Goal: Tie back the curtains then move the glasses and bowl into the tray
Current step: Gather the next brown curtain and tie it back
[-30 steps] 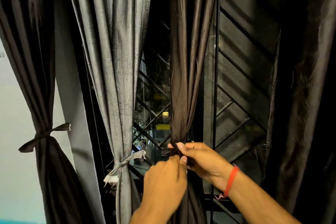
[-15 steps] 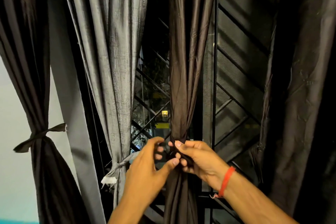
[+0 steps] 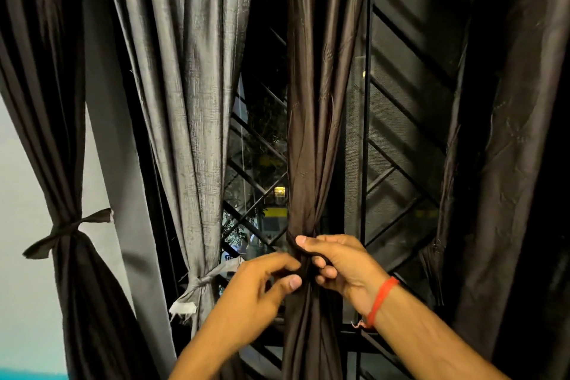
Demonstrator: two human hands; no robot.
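Two hands, left hand [image 3: 262, 290] and right hand [image 3: 342, 265], pinch a dark tie around the brown curtain [image 3: 317, 133]; no writing is legible.

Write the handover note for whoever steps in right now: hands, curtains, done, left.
Left hand: grip pinching the tie at the middle brown curtain.
Right hand: grip closed on the same bunched cloth, red wrist thread on that arm.
Done: far-left dark curtain tied with a dark band; grey curtain tied with a grey strip.
In progress: middle curtain's knot, not clearly finished.
Left: right-hand dark curtain hangs loose. Glasses, bowl and tray are not in view.
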